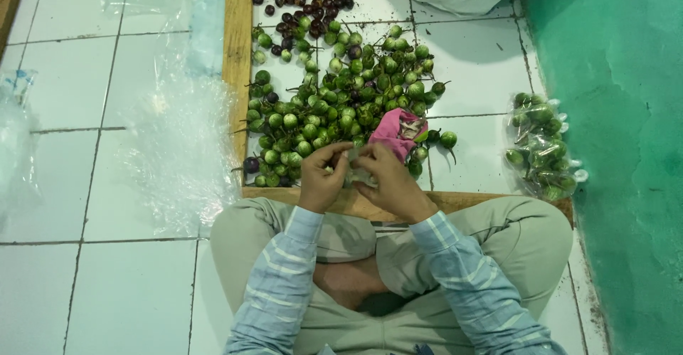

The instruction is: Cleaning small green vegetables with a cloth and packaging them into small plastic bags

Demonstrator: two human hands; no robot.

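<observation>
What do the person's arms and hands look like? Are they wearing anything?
Both arms wear long sleeves striped light blue and white, with buttoned-looking cuffs at the wrists. The left hand and right hand are bare: no gloves, and no rings or watch that I can see.

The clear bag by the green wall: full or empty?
Full: the clear bag bulges with small green eggplants, lying on the tiled floor apart from the pile.

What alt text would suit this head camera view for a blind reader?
A seated person's left hand and right hand pinch a small clear bag above a pile of small green eggplants on white tiles, with a filled bag at right.
</observation>
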